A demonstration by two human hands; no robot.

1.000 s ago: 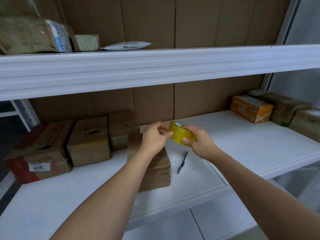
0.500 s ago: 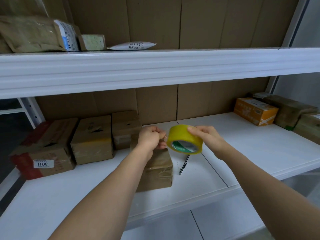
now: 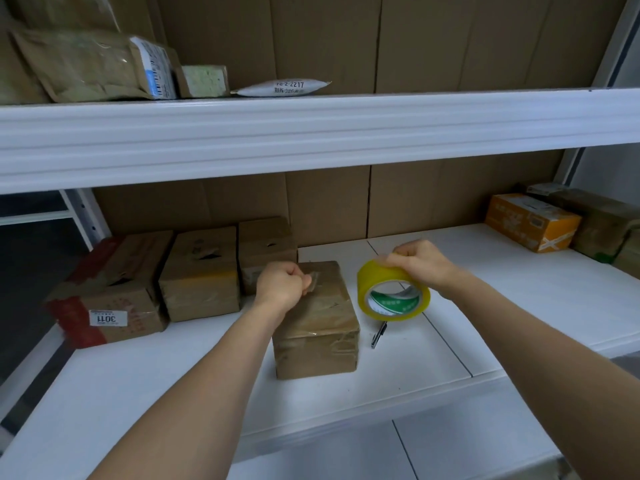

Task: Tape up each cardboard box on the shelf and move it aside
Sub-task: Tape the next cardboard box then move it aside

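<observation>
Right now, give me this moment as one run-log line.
left hand: pinches tape end over box | right hand: grips tape roll beside box | pen: on shelf | stage: pulling tape

A small brown box (image 3: 317,323) stands on the white shelf (image 3: 450,358), wrapped in clear tape. A yellow tape roll (image 3: 393,295) hangs tilted just right of it. Three taped boxes (image 3: 199,271) line the back left; an orange box (image 3: 531,221) sits far right.
</observation>
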